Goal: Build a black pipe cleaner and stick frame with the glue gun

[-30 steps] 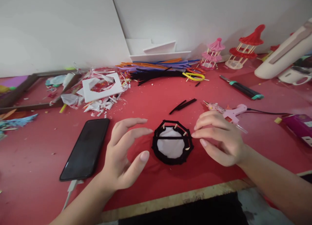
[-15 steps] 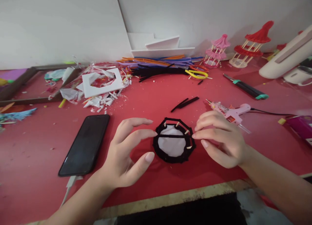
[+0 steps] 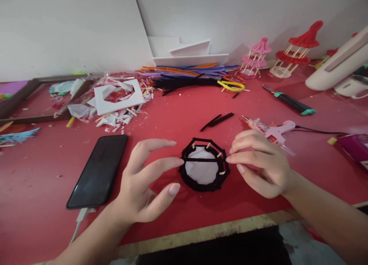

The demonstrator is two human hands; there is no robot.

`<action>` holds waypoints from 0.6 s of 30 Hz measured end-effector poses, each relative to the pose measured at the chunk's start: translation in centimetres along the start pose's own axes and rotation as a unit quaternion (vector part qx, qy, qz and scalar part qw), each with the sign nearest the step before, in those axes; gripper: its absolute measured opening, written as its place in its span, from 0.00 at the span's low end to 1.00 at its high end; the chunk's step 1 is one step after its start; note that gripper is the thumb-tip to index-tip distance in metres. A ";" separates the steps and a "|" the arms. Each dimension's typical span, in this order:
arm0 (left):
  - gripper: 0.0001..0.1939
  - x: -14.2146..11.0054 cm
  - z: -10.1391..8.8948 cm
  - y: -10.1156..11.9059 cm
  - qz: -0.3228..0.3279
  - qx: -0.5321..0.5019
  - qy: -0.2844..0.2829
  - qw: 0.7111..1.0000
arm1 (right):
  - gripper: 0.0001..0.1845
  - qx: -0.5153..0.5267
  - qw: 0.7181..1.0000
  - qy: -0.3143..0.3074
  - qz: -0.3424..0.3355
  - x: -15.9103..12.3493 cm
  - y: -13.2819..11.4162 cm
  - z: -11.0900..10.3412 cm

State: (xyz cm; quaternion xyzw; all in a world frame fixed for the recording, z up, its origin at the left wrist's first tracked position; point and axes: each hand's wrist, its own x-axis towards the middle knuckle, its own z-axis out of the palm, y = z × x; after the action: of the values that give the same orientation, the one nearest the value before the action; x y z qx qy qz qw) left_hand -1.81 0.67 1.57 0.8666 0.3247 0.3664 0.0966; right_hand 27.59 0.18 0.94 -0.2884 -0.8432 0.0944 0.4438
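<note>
A black fuzzy many-sided frame [image 3: 199,187] lies on the red table in front of me, with short wooden sticks and a whitish round base [image 3: 201,171] inside it. A straight black pipe cleaner strip [image 3: 202,160] crosses it from side to side. My left hand [image 3: 140,180] has its fingers spread, one fingertip touching the frame's left edge at the strip's end. At the right edge, a fingertip of my right hand [image 3: 261,163] touches the strip's other end; its thumb is apart from the fingers. Neither hand grips anything.
Beyond the frame lie cut black pieces [image 3: 217,120]. A pink glue gun [image 3: 277,133] and a cutter knife [image 3: 291,102] are to the right, a phone [image 3: 97,171] to the left. White foam scraps [image 3: 115,119], pipe cleaners [image 3: 186,83] and a pink tower model [image 3: 254,60] stand or lie behind.
My left hand has shifted very slightly left and its fingertip sits at the frame's outer edge. The right hand and the strip look almost unchanged; the view has moved slightly.
</note>
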 end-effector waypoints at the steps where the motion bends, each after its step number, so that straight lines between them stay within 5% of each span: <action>1: 0.15 0.0 0.0 0.0 0.005 0.004 0.002 1.000 | 0.16 0.000 1.000 0.000 -0.002 0.0 0.0 0.0; 18: 0.16 0.0 0.2 -0.1 -0.005 0.012 -0.012 1.000 | 0.17 -0.002 1.000 -0.002 0.001 0.0 0.0 0.0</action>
State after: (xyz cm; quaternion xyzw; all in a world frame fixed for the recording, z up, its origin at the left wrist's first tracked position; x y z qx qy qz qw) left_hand -1.74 0.75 1.36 0.8705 0.3320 0.3515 0.0919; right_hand 27.60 0.20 0.99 -0.2895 -0.8439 0.0937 0.4419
